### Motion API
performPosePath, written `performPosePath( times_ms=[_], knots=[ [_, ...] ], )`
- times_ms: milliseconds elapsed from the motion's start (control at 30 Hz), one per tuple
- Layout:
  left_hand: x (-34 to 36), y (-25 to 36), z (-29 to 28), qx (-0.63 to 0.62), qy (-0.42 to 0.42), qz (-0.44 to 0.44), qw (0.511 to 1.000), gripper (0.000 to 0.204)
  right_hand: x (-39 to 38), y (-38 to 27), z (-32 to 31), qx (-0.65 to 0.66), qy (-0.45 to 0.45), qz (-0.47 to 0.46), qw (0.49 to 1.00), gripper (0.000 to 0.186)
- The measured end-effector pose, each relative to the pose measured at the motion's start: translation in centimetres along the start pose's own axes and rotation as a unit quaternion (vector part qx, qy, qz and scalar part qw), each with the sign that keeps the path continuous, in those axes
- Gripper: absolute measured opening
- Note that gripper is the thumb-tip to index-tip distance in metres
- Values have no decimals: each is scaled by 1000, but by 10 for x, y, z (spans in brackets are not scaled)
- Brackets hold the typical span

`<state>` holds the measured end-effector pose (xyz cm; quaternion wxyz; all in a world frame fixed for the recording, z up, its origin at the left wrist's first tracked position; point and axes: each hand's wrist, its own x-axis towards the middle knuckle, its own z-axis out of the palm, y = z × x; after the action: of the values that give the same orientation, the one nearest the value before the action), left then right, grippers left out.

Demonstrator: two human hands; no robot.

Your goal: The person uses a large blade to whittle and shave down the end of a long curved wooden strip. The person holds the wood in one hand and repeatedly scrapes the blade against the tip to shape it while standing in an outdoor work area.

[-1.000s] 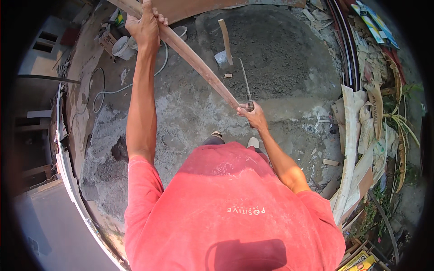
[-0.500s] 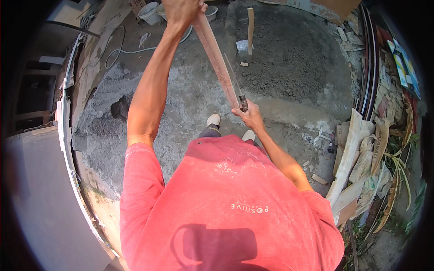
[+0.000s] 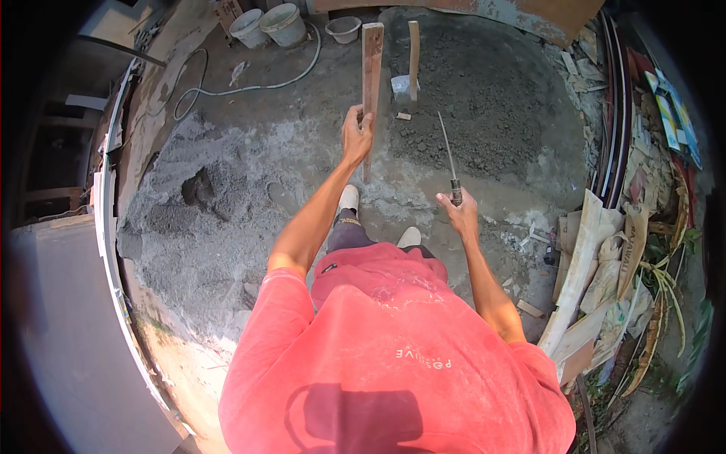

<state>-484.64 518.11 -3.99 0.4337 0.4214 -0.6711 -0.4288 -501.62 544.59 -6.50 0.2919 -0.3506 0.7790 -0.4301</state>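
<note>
My left hand [image 3: 357,138] is closed round a wooden board [image 3: 372,68], gripping it by its edge below the middle. The board points away from me, its lower end above the ground near my left shoe. In my right hand [image 3: 464,213] is a long, thin-bladed tool [image 3: 455,191], held by its dark handle. Its blade points forward, seen nearly edge-on, so its exact kind is unclear. Tool and board are apart. Beyond them, a narrow wooden strip [image 3: 414,57] stands at the dark soil patch, beside a whitish object [image 3: 401,86] and a small wood offcut [image 3: 404,116].
Grey sand [image 3: 219,219] is heaped at left. Two pails [image 3: 283,29] and a basin [image 3: 344,30] stand at the far left, near a curving hose [image 3: 249,89]. Paper sacks [image 3: 609,272] and a pale board [image 3: 578,265] lie along the right edge.
My left hand has come back toward me and now holds the board farther down its length. My right hand has shifted right with the tool, away from the board's near end.
</note>
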Motion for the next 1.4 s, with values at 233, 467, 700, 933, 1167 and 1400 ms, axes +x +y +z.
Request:
performPosePath(
  times_ms=[233, 467, 700, 933, 1167, 1400],
  knots=[
    [-14, -50, 17, 42, -43, -34, 998, 19, -9, -40, 13, 49, -13, 35, 998, 43],
    [-15, -103, 19, 71, -91, -59, 992, 20, 15, -88, 39, 46, -4, -22, 999, 54],
    [-35, -136, 19, 159, -156, -106, 969, 19, 38, -156, 57, 122, -53, 14, 991, 63],
    [-38, -154, 24, 173, -136, -119, 968, 18, 49, -194, 62, 97, -75, -27, 992, 54],
    [-24, -161, 27, 176, -134, -126, 967, 20, 62, -180, 78, 108, -85, -12, 990, 53],
    [1, -164, 24, 171, -130, -149, 965, 22, 79, -188, 93, 93, -89, -11, 992, 52]
  ],
)
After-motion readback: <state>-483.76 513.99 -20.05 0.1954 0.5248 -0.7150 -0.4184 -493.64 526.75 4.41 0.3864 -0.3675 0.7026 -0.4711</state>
